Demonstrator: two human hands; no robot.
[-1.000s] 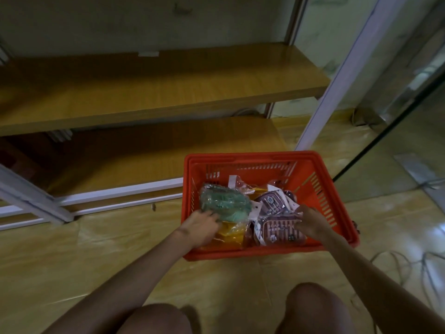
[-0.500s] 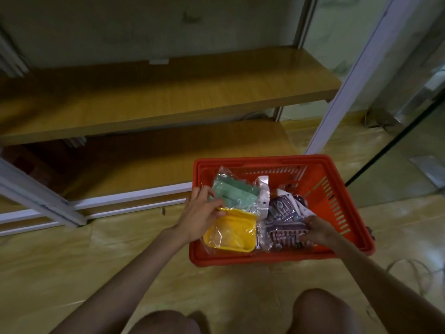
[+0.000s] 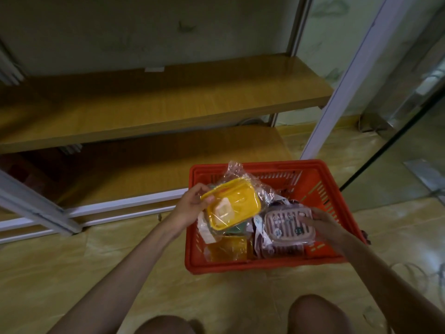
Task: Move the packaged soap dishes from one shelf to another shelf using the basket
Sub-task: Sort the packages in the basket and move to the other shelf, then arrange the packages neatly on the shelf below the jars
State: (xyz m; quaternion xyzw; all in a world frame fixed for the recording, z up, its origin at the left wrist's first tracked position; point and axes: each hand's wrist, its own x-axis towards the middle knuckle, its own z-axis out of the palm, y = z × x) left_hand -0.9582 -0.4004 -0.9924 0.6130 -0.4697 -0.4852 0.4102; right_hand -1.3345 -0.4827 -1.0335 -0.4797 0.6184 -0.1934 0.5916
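Note:
A red plastic basket point(image 3: 322, 189) stands on the floor in front of two wooden shelves. My left hand point(image 3: 192, 206) grips a yellow soap dish point(image 3: 231, 208) in a clear wrapper, lifted above the basket's left side, with a green packaged dish partly showing under it. My right hand point(image 3: 322, 225) holds a pink slatted soap dish point(image 3: 286, 225) in its wrapper over the basket's right half. More packaged dishes lie in the basket, among them an amber one point(image 3: 228, 248) at the front left.
The upper wooden shelf point(image 3: 156, 112) and the lower shelf point(image 3: 156, 162) stand bare behind the basket. A white frame post point(image 3: 337, 92) rises at the right, a glass panel beyond it. Cables point(image 3: 423, 273) lie on the floor at right. My knees are at the bottom edge.
My left hand has lifted the yellow dish, with the green one, out of the basket. My right hand has raised the pink dish. The camera moved closer.

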